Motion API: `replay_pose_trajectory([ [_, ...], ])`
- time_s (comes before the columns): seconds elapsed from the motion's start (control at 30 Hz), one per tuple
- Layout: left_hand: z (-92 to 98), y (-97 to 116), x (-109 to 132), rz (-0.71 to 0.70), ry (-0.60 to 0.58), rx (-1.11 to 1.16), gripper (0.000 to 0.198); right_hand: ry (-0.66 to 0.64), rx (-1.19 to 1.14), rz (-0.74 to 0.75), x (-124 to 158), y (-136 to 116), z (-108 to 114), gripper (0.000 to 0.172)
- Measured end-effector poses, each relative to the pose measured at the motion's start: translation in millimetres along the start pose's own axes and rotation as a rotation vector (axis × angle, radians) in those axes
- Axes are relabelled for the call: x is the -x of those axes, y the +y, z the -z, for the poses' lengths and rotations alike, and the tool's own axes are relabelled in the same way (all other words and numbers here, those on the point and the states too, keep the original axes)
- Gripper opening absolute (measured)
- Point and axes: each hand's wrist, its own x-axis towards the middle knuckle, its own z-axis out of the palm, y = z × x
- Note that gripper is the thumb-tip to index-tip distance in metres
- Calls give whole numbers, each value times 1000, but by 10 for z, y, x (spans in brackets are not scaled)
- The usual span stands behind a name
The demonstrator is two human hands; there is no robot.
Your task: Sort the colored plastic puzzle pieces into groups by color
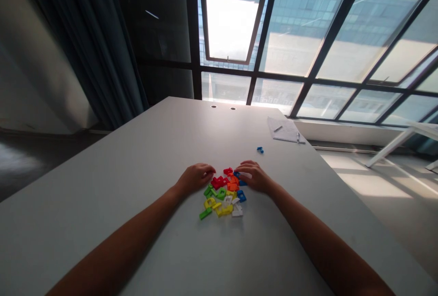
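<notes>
Coloured plastic pieces (224,193), red, orange, blue, green, yellow and white, lie in a loose heap on the near middle of the counter, between our two hands.

Behind it all rises a wall of windows (308,36) in dark frames, one pane tilted open, with a glass-fronted building outside. A dark curtain (92,45) hangs at the left. Sun falls in patches on the floor (369,182) to the right, where the white legs of another table (404,143) show at the edge.

The grey counter (137,173) fills the lower picture and runs back to the window.

Both our bare forearms reach in from the bottom corners and converge on the heap. The left hand (195,178) rests palm down at the heap's far left edge, fingers curled, the tips at a red piece; we cannot tell whether its grip has closed on anything. The right hand (255,176) lies palm down at the far right edge, fingers stretched leftward over the blue and orange pieces, its grip wide and holding nothing that we can see.

A sheaf of papers (285,129) sits near the counter's far right edge. One stray blue piece (260,150) lies apart, just beyond the right hand. Two small round holes (213,106) mark the counter's far end.
</notes>
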Motion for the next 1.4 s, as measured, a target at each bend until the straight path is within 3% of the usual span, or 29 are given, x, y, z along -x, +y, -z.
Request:
replay_pose_trajectory([
  [0.4,-21,-29,8,14,1,6,22,113,-20,-205,-27,29,-6,29],
  [0.63,-117,210,0,42,166,210,30,318,-104,-86,-84,-213,-133,54],
  [0.73,-148,315,7,-5,146,165,37,336,-132,-43,-97,-348,-211,57],
  [0.97,-122,350,12,-104,9,133,32,332,-156,5,-73,-418,-248,52],
  [1.27,-140,333,3,-79,55,98,27,339,-120,112,-85,-447,-222,49],
  [1.4,-140,327,1,-62,80,93,25,308,-62,130,-84,-448,-192,37],
])
